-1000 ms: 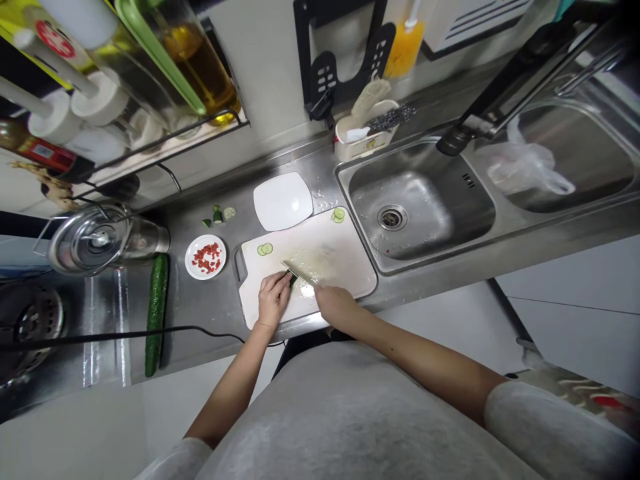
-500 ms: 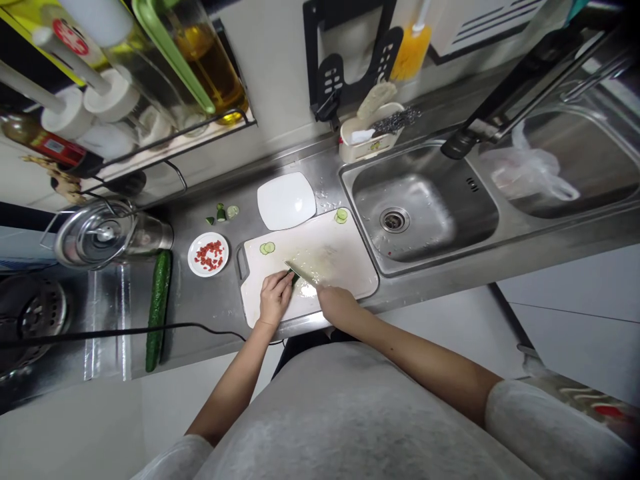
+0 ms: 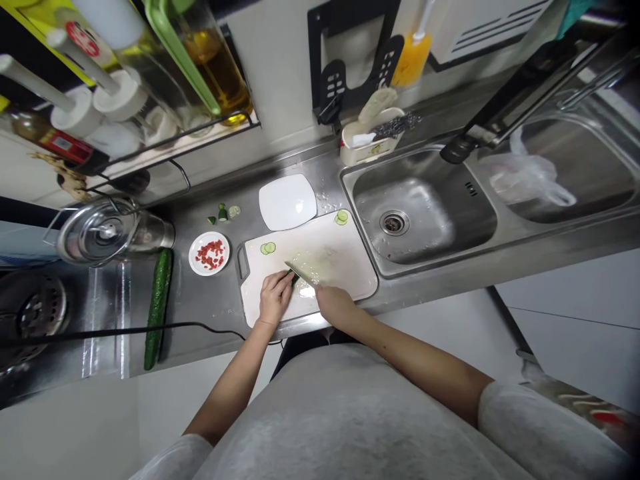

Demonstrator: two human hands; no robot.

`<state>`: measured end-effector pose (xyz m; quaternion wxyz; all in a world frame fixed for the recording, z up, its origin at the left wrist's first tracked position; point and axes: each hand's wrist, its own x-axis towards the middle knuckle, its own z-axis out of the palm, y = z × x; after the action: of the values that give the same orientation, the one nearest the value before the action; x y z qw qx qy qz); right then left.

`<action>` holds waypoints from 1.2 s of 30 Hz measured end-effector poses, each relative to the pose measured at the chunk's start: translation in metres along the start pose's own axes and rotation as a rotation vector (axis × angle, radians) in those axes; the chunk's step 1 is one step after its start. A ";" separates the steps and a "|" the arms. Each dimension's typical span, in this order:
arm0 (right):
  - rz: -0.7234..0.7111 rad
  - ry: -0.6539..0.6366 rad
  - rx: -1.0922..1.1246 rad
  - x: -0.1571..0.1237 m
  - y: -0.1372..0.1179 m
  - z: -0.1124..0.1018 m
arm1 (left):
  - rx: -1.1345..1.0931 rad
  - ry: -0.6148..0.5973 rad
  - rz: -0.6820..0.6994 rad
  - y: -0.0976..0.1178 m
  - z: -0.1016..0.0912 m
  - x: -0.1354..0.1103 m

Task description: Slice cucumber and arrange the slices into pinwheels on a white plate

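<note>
A white cutting board (image 3: pixel 345 267) lies on the steel counter in front of me. My left hand (image 3: pixel 274 299) is curled on a short green cucumber piece (image 3: pixel 295 279) near the board's middle. My right hand (image 3: pixel 334 303) grips the handle of a knife (image 3: pixel 300 275), whose blade lies across the board right beside the left fingers. A pale heap of cut cucumber (image 3: pixel 315 261) sits past the blade. Loose cucumber slices lie at the board's far left (image 3: pixel 267 248) and far right corner (image 3: pixel 341 217).
A white square plate (image 3: pixel 287 201) and a small dish of red bits (image 3: pixel 209 254) sit beyond the board. A whole cucumber (image 3: pixel 158 305) lies left, crossed by a black cable (image 3: pixel 115 331). A steel pot (image 3: pixel 105 233) stands far left; the sink (image 3: pixel 425 213) is right.
Both hands stay in place on the board with only small knife movement. The view has shifted slightly.
</note>
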<state>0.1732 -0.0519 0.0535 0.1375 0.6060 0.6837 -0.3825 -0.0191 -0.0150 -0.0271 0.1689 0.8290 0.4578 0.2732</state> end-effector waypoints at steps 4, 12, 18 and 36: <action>0.010 0.043 0.001 0.005 0.002 0.009 | -0.005 -0.001 -0.005 0.000 0.000 0.000; 0.025 0.075 -0.010 0.007 0.001 0.012 | -0.005 -0.012 -0.034 0.000 0.001 -0.003; 0.047 0.113 -0.071 -0.002 0.008 0.004 | 0.064 -0.018 -0.042 0.006 0.002 -0.007; 0.177 0.594 -0.260 -0.026 0.044 0.009 | -0.137 0.183 -0.304 0.024 -0.019 0.029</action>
<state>0.2174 -0.0784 0.0492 0.0412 0.7255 0.6816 -0.0854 -0.0025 -0.0027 0.0096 0.2220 0.7085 0.5716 0.3494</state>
